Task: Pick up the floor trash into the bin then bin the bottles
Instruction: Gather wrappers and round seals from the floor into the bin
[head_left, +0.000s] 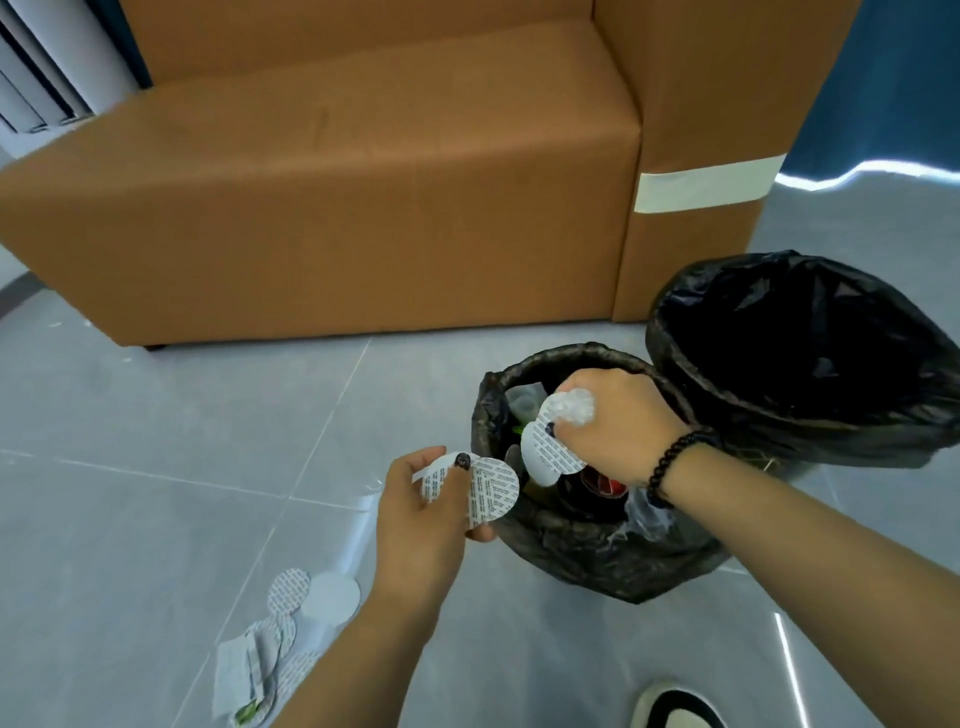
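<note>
Head view: right hand (618, 421) is gripping crumpled plastic and a round seal (545, 451) over the smaller bin (566, 358). Left hand (426, 514) is pinching two seals (488, 493) just beside its rim. More seals (306, 597) are lying on the floor (156, 415).

Two bare forearms are reaching forward and down. The left hand (431, 501) is curling its fingers in a pinching grip, while the right hand (618, 428), a dark beaded bracelet (670, 465) circling its wrist, is clenching, knuckles up.
</note>
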